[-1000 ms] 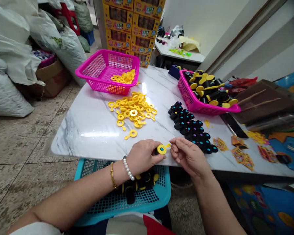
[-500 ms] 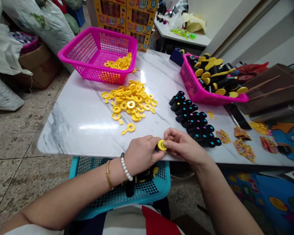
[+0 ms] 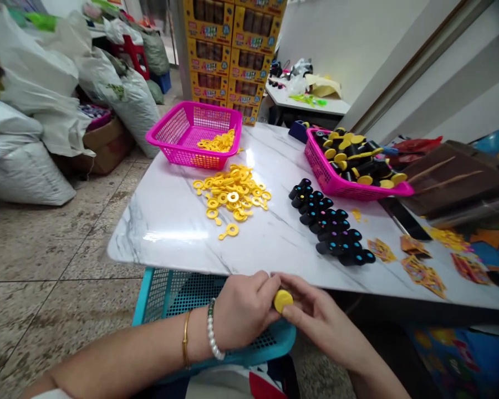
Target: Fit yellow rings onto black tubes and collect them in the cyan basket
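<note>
Compared with a second ago, the top of the yellow-capped piece (image 3: 283, 301) has changed from a ring with a blue centre to a solid disc, and both hands are lower, off the table (image 3: 174, 252) edge. The left hand (image 3: 243, 307) grips its mostly hidden body; the right hand (image 3: 322, 318) has its thumb at the cap. The left arm blocks part of the teal basket (image 3: 143, 296); beyond lie yellow rings (image 3: 233, 194) and black tubes (image 3: 328, 221)
</note>
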A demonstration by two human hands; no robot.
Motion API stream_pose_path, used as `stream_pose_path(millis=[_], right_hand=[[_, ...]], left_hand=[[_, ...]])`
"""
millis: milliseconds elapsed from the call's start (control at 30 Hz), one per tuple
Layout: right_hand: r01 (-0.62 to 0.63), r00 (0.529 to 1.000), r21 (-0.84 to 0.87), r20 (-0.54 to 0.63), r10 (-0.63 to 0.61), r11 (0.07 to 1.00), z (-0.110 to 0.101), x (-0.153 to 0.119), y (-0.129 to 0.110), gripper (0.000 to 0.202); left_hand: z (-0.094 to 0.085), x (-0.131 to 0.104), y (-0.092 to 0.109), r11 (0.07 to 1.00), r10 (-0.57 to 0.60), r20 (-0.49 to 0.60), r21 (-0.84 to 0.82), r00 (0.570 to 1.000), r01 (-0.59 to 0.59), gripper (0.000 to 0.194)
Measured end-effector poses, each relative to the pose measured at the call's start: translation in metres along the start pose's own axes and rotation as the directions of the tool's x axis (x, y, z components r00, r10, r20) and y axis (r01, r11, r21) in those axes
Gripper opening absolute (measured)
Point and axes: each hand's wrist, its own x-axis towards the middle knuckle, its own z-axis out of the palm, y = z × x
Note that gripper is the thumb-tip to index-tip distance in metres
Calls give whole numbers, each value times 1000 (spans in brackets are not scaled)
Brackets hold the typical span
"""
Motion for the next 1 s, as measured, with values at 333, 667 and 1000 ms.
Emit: stream_pose_path(millis=[333, 667, 1000], right_hand=[[-155, 953, -744, -287, -101, 650, 33, 6, 74, 32], [159, 728, -762, -340, -596, 628, 6, 3, 36, 20], [64, 801, -635, -427, -419, 770, -42, -3, 30, 17]], left_hand=[[-49, 7, -74, 940, -174, -139, 271, 975, 206, 41], [0, 38, -47, 973, 155, 273, 124, 950, -194, 15], [28, 112, -13, 954, 82, 230, -300, 970, -10, 18]])
